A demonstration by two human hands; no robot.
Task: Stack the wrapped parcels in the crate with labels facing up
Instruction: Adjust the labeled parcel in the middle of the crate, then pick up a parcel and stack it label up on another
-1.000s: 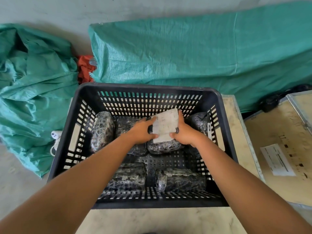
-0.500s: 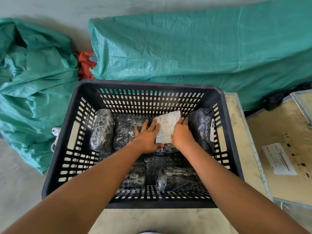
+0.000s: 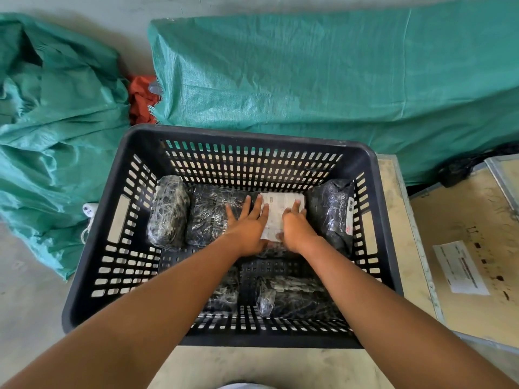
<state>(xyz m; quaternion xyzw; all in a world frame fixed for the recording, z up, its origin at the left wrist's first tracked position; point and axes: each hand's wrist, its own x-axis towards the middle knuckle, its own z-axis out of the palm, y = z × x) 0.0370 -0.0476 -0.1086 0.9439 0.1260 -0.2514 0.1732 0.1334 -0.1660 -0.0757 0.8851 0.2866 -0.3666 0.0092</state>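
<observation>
Head view: our left hand and right hand press flat, fingers spread, on the white-labelled black wrapped parcel in the black slotted plastic crate.

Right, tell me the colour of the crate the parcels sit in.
Black, with slotted walls; the crate shows best in the head view.

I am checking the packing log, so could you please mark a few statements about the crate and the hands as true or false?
1. Both hands, left and right, rest on the parcel with the white label facing up. True.
2. The crate is red. False: it is black with slotted walls.
3. The labelled parcel lies in the far row of the crate. True.
4. The near row of the crate holds no parcels. False: wrapped parcels lie there.
5. Green tarpaulin lies behind the crate. True.
</observation>
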